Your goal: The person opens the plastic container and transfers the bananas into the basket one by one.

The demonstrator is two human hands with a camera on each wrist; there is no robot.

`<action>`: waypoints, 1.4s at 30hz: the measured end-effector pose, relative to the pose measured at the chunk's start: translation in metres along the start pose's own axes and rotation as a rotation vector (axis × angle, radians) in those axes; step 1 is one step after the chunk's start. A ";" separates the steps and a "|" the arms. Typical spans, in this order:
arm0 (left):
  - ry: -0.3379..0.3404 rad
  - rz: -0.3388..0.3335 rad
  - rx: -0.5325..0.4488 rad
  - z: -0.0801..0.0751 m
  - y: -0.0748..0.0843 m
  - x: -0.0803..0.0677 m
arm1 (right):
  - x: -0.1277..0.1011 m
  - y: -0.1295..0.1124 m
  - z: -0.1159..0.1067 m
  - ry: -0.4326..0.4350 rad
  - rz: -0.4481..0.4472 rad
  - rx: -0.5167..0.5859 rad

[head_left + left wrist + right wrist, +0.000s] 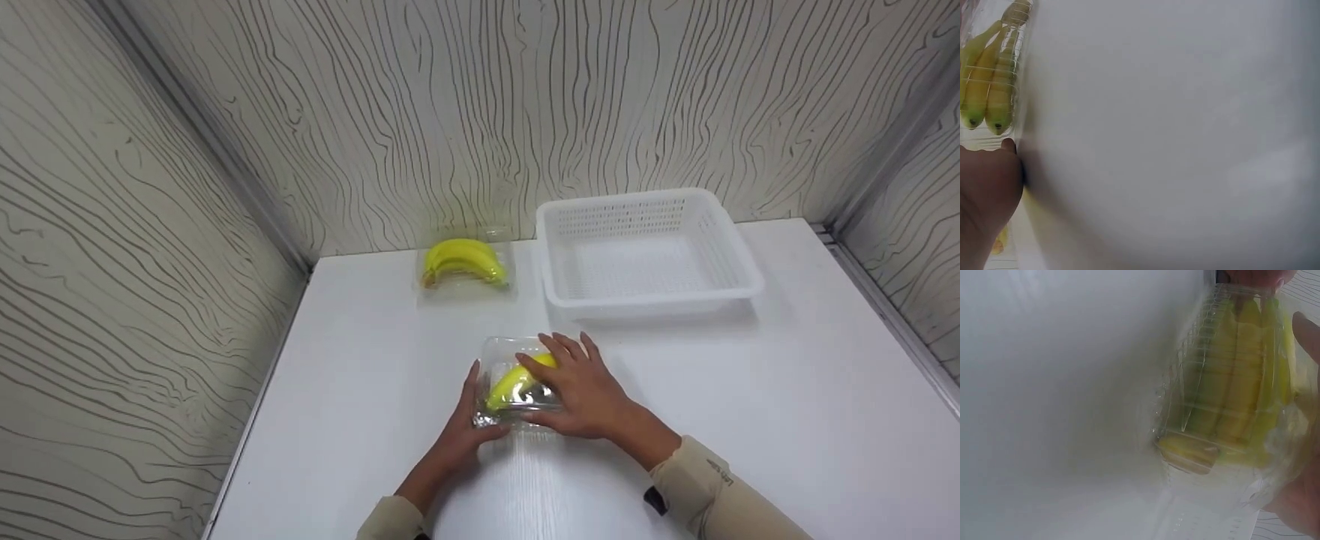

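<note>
A clear plastic clamshell box [491, 349] stands on the white table with yellow bananas [510, 390] inside. In the left wrist view, green-tipped bananas [996, 107] show through its ribbed wall. My left hand [461, 435] holds the box's near left corner, thumb along the front and fingers along the left side. Over the lid spreads my right hand [589, 397], fingers reaching toward the far edge and thumb at the near edge. In the right wrist view, the bananas [1235, 382] lie behind the clear side. Whether the lid is fully latched, I cannot tell.
A second clear box with bananas [465, 259] sits at the back of the table, left of a white slotted plastic basket [652, 300]. Wood-grain patterned panels [450, 112] rise behind the table and at both sides.
</note>
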State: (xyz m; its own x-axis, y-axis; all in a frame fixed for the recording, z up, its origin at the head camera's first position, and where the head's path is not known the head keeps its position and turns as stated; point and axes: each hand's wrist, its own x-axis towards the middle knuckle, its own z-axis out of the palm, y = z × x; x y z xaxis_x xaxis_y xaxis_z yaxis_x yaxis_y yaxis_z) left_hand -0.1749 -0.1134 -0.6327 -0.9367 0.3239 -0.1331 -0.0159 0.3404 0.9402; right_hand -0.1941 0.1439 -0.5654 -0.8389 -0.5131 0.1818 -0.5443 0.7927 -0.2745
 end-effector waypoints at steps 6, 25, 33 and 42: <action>-0.003 0.005 0.004 0.000 0.002 0.000 | -0.001 -0.001 -0.002 -0.008 0.006 -0.006; -0.005 -0.007 0.009 0.002 -0.001 -0.001 | 0.000 0.000 0.002 0.000 0.013 0.018; -0.010 0.013 -0.023 0.002 0.000 -0.002 | -0.001 -0.001 0.000 -0.006 0.021 0.018; -0.010 0.017 -0.032 0.002 0.001 -0.002 | 0.000 0.000 -0.001 -0.008 0.008 0.021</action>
State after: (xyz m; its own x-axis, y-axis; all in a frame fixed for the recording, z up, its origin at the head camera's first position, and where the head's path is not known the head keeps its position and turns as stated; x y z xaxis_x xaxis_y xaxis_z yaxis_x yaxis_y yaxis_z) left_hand -0.1729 -0.1121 -0.6318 -0.9334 0.3382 -0.1203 -0.0115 0.3069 0.9517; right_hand -0.1941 0.1442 -0.5646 -0.8434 -0.5091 0.1717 -0.5371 0.7900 -0.2958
